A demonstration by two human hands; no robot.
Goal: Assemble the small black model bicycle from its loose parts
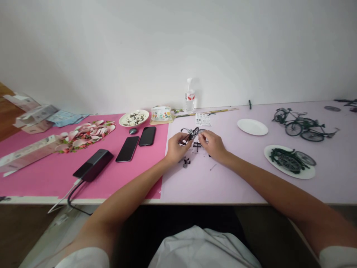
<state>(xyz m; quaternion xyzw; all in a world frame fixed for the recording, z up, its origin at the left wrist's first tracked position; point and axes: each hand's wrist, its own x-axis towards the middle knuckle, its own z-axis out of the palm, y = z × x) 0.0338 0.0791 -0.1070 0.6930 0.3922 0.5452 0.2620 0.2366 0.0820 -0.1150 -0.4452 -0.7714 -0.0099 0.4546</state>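
Both hands meet over the lilac mat (pixel 228 178), pinching a small model bicycle assembly (pixel 191 134) with a dark frame and a grey wheel. My left hand (pixel 176 147) grips its left side with curled fingers. My right hand (pixel 212 145) holds the right side at the wheel. Several tiny black parts (pixel 186 161) lie on the mat just below the hands, and a thin pin (pixel 213 167) lies nearer me.
Two phones (pixel 147 136) (pixel 127 149), a black power bank (pixel 93 165) with cable and a mouse (pixel 133 131) lie on the pink mat. A plate of parts (pixel 134 117), a water bottle (pixel 190 99), an instruction sheet (pixel 203 119), an empty white plate (pixel 252 127), finished green bicycles (pixel 302 125) and a plate of green parts (pixel 290 160) surround them.
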